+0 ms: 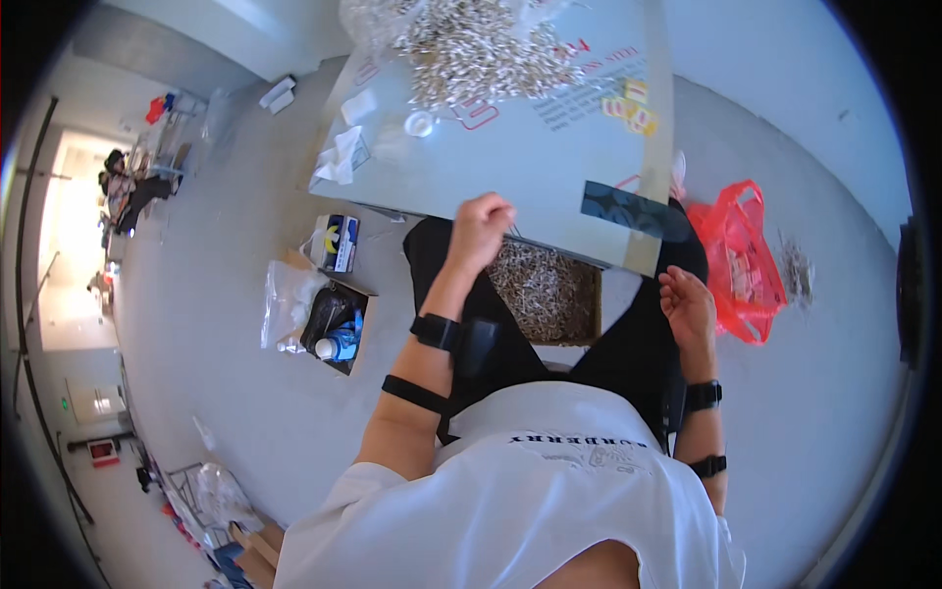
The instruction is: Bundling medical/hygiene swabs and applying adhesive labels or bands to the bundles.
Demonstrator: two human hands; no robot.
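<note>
My left hand (480, 232) is over the table's near edge, its fingers curled together. A thin, small piece may be at its fingertips, too small to make out. Off the table's near right corner, above my thigh, my right hand (689, 306) has its fingers bent inward; what they hold, if anything, is hidden. A heap of small silvery and tan pieces (481, 54) lies on clear plastic at the far side of the table (471, 162). Between my legs, partly under the tabletop, stands a cardboard box (569, 343) filled with similar small pieces.
On the table lie a white round lid (419, 124), crumpled tissue (340, 157), yellow packets (630, 110) and a dark strip (622, 206). A red plastic bag (738, 270) is on the floor at right. An open carton (360, 339) with a bottle stands at left.
</note>
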